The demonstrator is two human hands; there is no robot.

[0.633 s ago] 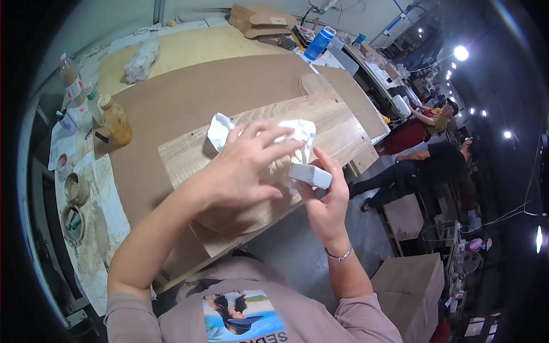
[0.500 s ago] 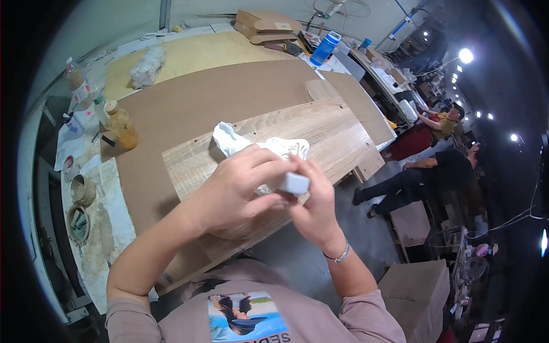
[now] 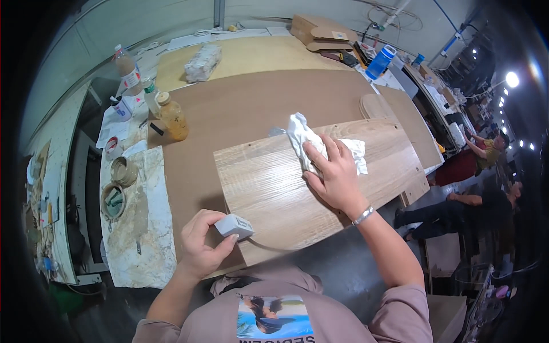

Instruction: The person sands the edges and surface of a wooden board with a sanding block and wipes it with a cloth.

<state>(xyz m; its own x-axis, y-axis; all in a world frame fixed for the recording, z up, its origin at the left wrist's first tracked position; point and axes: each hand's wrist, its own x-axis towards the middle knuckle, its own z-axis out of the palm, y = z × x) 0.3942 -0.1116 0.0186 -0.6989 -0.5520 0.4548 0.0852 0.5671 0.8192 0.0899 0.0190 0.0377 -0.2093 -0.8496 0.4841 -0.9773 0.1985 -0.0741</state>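
White crumpled cloth lies on the wood-grain panel, pressed flat under the right hand, fingers spread. The left hand grips a small grey-white block, perhaps a container, at the panel's near edge.

You've got a crumpled white rag on a pale oak-grain panel with a glossy sheen, a small light-grey block, plain brown board underneath, an amber bottle, a blue bottle, and your dusty-pink shirt with a blue print.
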